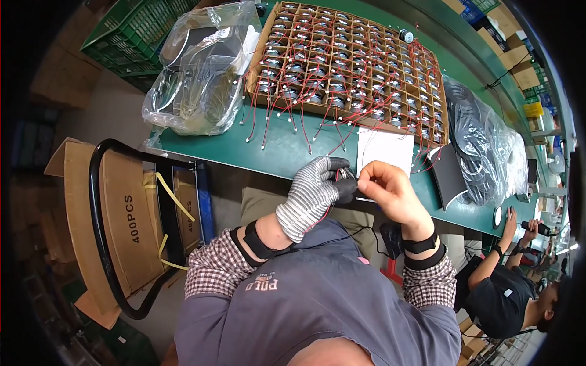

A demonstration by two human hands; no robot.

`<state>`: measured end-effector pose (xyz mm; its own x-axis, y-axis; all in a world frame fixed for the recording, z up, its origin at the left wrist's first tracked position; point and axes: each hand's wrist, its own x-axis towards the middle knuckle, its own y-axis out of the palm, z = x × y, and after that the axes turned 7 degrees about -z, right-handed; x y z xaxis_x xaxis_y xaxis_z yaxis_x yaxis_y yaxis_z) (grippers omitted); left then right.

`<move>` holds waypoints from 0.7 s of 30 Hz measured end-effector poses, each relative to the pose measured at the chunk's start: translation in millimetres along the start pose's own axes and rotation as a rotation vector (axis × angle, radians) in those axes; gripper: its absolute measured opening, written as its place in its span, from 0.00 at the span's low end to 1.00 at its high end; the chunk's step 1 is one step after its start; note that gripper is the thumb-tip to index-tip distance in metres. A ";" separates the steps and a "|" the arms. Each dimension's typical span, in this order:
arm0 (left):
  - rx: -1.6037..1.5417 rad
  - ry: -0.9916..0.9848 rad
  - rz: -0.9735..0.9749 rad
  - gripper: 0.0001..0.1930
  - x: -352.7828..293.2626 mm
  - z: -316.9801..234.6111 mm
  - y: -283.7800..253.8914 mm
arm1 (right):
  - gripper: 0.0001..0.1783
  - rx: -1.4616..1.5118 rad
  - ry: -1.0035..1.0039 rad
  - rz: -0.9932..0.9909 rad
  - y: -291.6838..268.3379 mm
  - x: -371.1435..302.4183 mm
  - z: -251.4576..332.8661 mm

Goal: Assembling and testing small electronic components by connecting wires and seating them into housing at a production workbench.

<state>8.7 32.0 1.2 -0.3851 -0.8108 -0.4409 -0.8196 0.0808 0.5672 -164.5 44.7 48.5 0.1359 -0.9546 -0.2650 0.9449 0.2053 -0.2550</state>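
Observation:
My left hand (308,195), in a grey-and-white striped glove with black fingertips, is closed around a small round speaker (345,186) with a dark face and a red wire. Bare and pinching, my right hand (390,189) meets the speaker's right edge with thumb and forefinger. What lies between those fingertips is too small to make out. Just beyond my hands, a white sheet (390,150) lies on the green table (244,143). Behind it stands a divided cardboard box (348,113) filled with similar round speakers, their red wires and white plugs trailing over its front edge.
A clear plastic bag (204,73) of dark sheets sits at the table's left, and another bag (482,140) of black rings at its right, beside a black sheet (447,177). A trolley (101,226) carrying cartons stands left. A co-worker (500,299) works at the right.

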 end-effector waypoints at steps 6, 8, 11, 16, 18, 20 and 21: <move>-0.007 0.270 -0.067 0.20 -3.2 -0.4 -2.0 | 0.11 0.499 -0.018 -0.253 -29.4 0.1 -3.9; 0.199 0.542 -0.104 0.21 -5.8 -1.5 -1.3 | 0.13 0.316 -0.083 -0.248 -38.2 0.9 -10.6; 0.412 0.730 -0.135 0.21 -9.9 -4.4 -1.6 | 0.16 0.068 -0.152 -0.243 -39.5 -0.3 -9.3; 0.716 0.876 -0.205 0.22 -11.2 -7.2 -3.3 | 0.18 -0.621 -0.308 -0.230 -16.3 -3.4 21.8; 0.758 0.899 -0.228 0.23 -10.9 -7.7 -4.4 | 0.17 -0.809 -0.351 -0.224 -11.6 -3.5 23.1; 0.721 0.876 -0.199 0.22 -11.0 -8.5 -5.7 | 0.16 -0.765 -0.347 -0.273 -8.4 -2.2 15.3; 0.702 0.864 -0.184 0.22 -10.9 -8.8 -6.5 | 0.15 -0.743 -0.344 -0.297 -7.3 -2.0 13.6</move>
<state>22.0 35.1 8.5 -0.0342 -0.9514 0.3059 -0.9956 0.0057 -0.0939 -167.7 42.1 63.5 0.1105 -0.9785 0.1743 0.5326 -0.0898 -0.8416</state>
